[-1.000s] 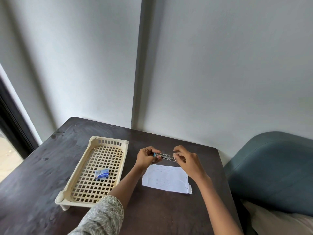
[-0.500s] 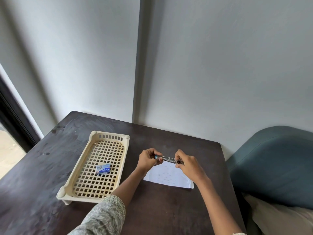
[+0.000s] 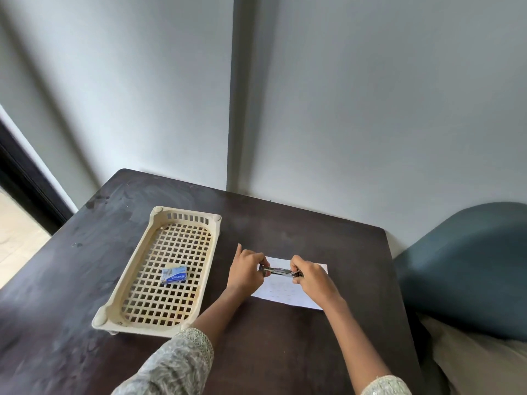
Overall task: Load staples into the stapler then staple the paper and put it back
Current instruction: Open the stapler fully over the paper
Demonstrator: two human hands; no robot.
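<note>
Left hand (image 3: 245,273): fingers curled shut around the left end of the stapler, index finger sticking up and away from the rest.
Right hand (image 3: 312,277): fingers closed over the right end of the stapler; the end itself is hidden under them.
Stapler (image 3: 277,271): small and metallic, lying crosswise between the two hands, above the far edge of the paper; whether it touches the sheet cannot be told.
Paper (image 3: 285,293): white sheet lying flat on the counter, partly covered by both hands.
Staple box (image 3: 174,274): small blue box resting in the middle of the tray, well left of the hands.
Tray (image 3: 125,283): cream plastic lattice tray on the left part of the counter.
Counter (image 3: 285,352): dark wood, set against a grey wall.
Chair (image 3: 467,269): blue-grey padded back at the right edge.
</note>
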